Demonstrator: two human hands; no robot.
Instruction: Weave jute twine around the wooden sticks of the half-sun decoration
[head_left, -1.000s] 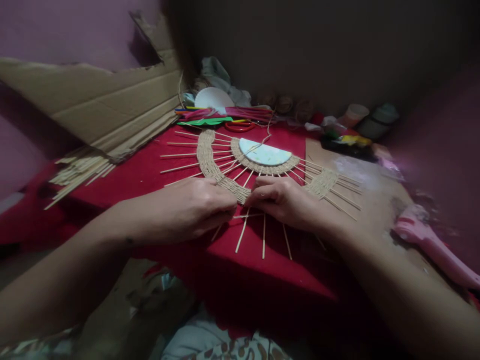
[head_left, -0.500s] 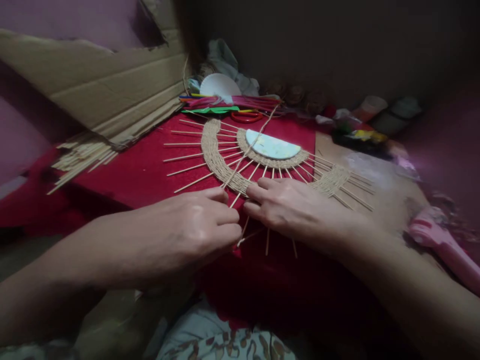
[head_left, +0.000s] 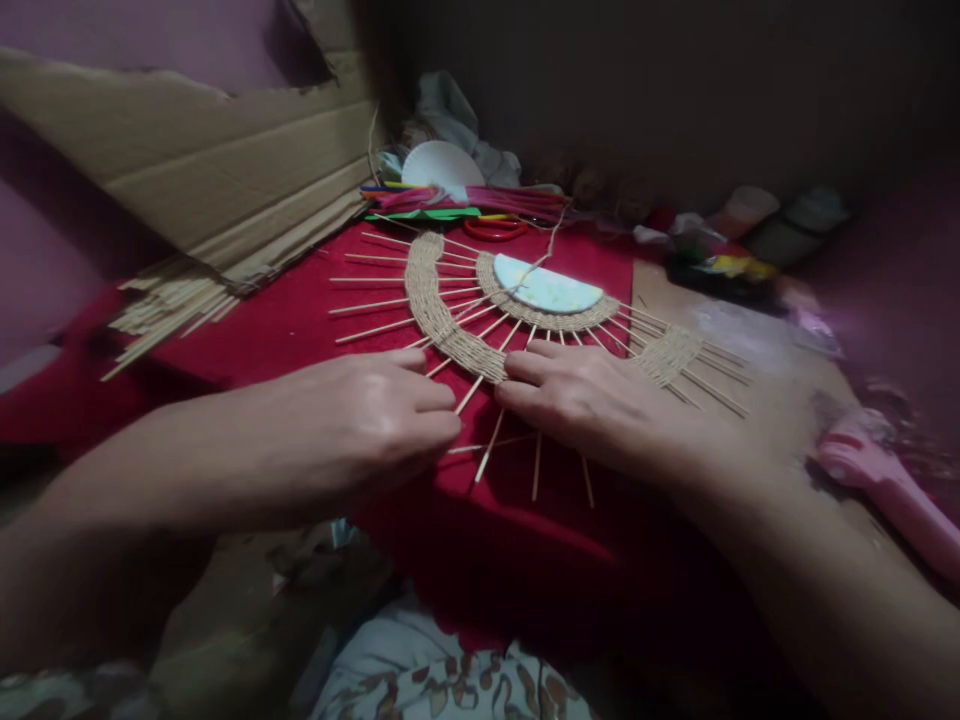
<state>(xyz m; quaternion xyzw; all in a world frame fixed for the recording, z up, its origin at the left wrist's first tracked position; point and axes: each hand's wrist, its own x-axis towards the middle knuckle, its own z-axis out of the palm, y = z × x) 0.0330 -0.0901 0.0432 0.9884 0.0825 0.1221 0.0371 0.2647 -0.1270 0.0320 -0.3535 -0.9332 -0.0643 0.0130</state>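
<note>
A half-round woven piece lies before me, with thin wooden sticks (head_left: 367, 281) fanning out from a pale blue half disc (head_left: 547, 286). Tan twine is woven into an inner band (head_left: 491, 290) and a wider outer band (head_left: 431, 300). My left hand (head_left: 382, 420) is closed beside the outer band's lower left, pinching a strand of twine (head_left: 487, 446) that runs toward my right hand. With fingers bent together, my right hand (head_left: 577, 395) grips the outer band's edge and sticks at the front. The fingertips of both hands are partly hidden.
Red cloth (head_left: 285, 320) covers the table, with brown board (head_left: 780, 400) at right. Loose sticks (head_left: 165, 315) lie under cardboard (head_left: 247, 180) at left. Red-handled scissors (head_left: 495, 230) and pink cords (head_left: 517, 203) sit behind. A pink glue gun (head_left: 877, 465) rests at right.
My left hand has moved a little left and up, away from my right hand, and the twine between them now stretches across the sticks. The long strand over the half disc has slackened and curves.
</note>
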